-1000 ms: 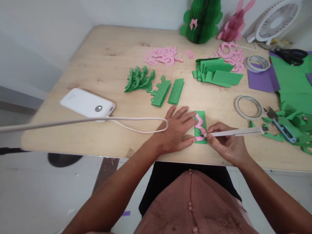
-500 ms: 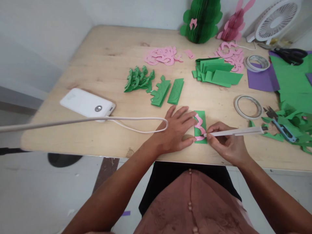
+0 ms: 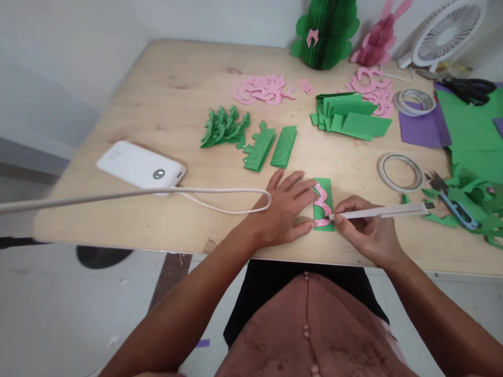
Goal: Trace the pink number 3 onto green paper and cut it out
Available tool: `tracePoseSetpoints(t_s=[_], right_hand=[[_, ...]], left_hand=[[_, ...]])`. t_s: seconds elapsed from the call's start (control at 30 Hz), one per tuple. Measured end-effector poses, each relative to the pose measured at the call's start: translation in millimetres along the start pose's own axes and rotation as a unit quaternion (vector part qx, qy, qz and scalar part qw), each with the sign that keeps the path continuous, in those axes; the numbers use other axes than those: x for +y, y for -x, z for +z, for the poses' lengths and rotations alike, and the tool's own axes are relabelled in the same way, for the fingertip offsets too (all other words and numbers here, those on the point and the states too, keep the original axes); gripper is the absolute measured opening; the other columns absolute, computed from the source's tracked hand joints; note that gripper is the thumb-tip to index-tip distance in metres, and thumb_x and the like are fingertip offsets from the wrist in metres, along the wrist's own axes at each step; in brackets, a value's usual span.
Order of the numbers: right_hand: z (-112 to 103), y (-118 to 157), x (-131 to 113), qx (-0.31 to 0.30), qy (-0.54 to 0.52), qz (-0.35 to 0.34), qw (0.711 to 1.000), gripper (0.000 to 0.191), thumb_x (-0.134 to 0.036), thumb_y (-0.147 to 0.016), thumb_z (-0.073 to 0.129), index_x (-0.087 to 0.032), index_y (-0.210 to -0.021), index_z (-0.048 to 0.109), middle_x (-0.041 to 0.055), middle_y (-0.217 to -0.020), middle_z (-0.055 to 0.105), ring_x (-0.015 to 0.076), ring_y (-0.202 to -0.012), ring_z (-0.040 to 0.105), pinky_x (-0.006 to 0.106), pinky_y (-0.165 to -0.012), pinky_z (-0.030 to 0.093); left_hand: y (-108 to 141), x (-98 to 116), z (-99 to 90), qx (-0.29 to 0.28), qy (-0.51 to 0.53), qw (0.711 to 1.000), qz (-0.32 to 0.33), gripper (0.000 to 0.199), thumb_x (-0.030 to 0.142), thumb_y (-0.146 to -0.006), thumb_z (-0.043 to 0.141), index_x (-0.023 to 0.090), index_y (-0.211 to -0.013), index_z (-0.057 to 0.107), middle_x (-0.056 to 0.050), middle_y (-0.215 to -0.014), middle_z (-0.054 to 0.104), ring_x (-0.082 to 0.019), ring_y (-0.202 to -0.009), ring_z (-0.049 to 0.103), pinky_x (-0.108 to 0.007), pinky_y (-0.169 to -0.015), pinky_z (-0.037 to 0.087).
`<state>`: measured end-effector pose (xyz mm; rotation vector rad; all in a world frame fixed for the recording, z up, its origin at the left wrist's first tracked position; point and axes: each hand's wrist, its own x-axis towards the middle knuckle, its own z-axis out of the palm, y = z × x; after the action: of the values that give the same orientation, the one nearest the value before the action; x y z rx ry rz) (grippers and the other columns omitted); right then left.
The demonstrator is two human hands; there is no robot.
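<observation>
A pink curved paper shape (image 3: 321, 194) lies on a green paper rectangle (image 3: 328, 227) near the table's front edge. My left hand (image 3: 283, 209) lies flat with fingers spread, its fingertips and thumb touching the left side of the pink shape. In a pinch, my right hand (image 3: 365, 228) holds a white pen (image 3: 383, 211), whose tip meets the lower right edge of the pink shape. Beyond my left hand lie two green pieces with drawn curves, one partly cut (image 3: 260, 148) and one rectangular (image 3: 283, 146).
A white power bank (image 3: 137, 163) with a cable lies left. Cut green pieces (image 3: 223, 127), pink pieces (image 3: 261, 89) and folded green papers (image 3: 353, 116) lie farther back. Tape rolls (image 3: 401, 173), a blue cutter (image 3: 458, 210), black-handled pliers (image 3: 467, 90) and green scraps are right.
</observation>
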<state>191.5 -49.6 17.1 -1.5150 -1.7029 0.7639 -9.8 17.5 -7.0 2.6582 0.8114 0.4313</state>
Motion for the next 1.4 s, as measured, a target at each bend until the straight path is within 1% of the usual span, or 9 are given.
tracePoseSetpoints(t_s=[0.1,0.27,0.5,0.67,0.83,0.97,1.23,1.4], right_hand=[[0.7,0.9,1.8,-0.002,-0.007,-0.005,1.0,0.003,-0.018,-0.079,0.062,-0.019,-0.077,0.061,-0.0003,-0.067,0.063,0.0109,-0.054,0.055,0.021,-0.046,0.041],[1.0,1.2,3.1,-0.002,-0.011,-0.001,1.0,0.004,-0.019,-0.08,0.062,-0.019,-0.076,0.061,-0.0001,-0.067,0.063,0.0116,-0.055,0.056,0.022,-0.047,0.043],[-0.2,-0.1,1.0,0.007,-0.002,0.002,1.0,0.005,-0.021,-0.08,0.063,-0.02,-0.075,0.06,0.0003,-0.066,0.064,0.0124,-0.055,0.056,0.023,-0.046,0.043],[0.7,0.9,2.1,0.001,-0.016,0.001,1.0,0.004,-0.021,-0.08,0.063,-0.02,-0.077,0.061,0.0004,-0.067,0.064,0.0122,-0.054,0.056,0.022,-0.046,0.043],[1.6,1.6,3.3,-0.002,-0.026,-0.002,1.0,0.003,-0.019,-0.08,0.062,-0.02,-0.078,0.061,0.0004,-0.068,0.063,0.0121,-0.057,0.057,0.022,-0.048,0.045],[1.4,1.8,3.8,0.004,-0.01,-0.004,1.0,0.003,-0.02,-0.08,0.063,-0.02,-0.078,0.061,0.0006,-0.069,0.063,0.0122,-0.057,0.057,0.023,-0.049,0.045],[1.5,2.0,3.2,-0.003,-0.019,0.006,1.0,0.005,-0.023,-0.081,0.063,-0.02,-0.077,0.061,0.0002,-0.067,0.063,0.0119,-0.055,0.055,0.023,-0.046,0.043],[1.8,2.6,4.7,-0.004,-0.01,-0.003,1.0,0.003,-0.02,-0.081,0.062,-0.02,-0.078,0.061,0.0007,-0.069,0.064,0.0127,-0.058,0.057,0.024,-0.05,0.045]], left_hand=[[0.1,0.2,-0.1,-0.004,-0.003,1.0,-0.003,0.042,0.045,-0.087,0.056,0.022,-0.123,0.056,-0.006,-0.146,0.048,-0.031,-0.141,0.031,-0.052,-0.116,0.016],[0.0,-0.2,0.2,-0.002,-0.003,1.0,-0.001,0.043,0.044,-0.087,0.056,0.021,-0.123,0.056,-0.006,-0.146,0.048,-0.031,-0.14,0.031,-0.052,-0.116,0.016],[0.1,0.0,0.4,0.001,-0.005,1.0,0.0,0.042,0.044,-0.088,0.056,0.021,-0.122,0.056,-0.006,-0.145,0.049,-0.031,-0.14,0.032,-0.052,-0.116,0.016],[0.0,0.2,0.1,-0.002,-0.004,1.0,-0.002,0.042,0.044,-0.087,0.056,0.022,-0.123,0.056,-0.006,-0.145,0.049,-0.031,-0.14,0.031,-0.052,-0.116,0.016],[0.1,-0.2,0.4,-0.002,-0.002,1.0,-0.001,0.043,0.044,-0.087,0.056,0.022,-0.123,0.056,-0.006,-0.146,0.048,-0.031,-0.14,0.032,-0.053,-0.116,0.016],[0.1,-0.8,0.7,-0.001,-0.004,1.0,0.001,0.043,0.045,-0.087,0.056,0.021,-0.123,0.056,-0.006,-0.146,0.048,-0.031,-0.14,0.032,-0.053,-0.116,0.016],[-0.1,0.0,0.0,-0.003,-0.003,1.0,-0.002,0.042,0.044,-0.087,0.057,0.022,-0.122,0.057,-0.006,-0.145,0.049,-0.031,-0.14,0.032,-0.052,-0.116,0.016],[-0.1,0.1,0.4,0.0,-0.004,1.0,-0.001,0.043,0.044,-0.087,0.057,0.022,-0.123,0.056,-0.006,-0.145,0.049,-0.031,-0.14,0.032,-0.052,-0.116,0.017]])
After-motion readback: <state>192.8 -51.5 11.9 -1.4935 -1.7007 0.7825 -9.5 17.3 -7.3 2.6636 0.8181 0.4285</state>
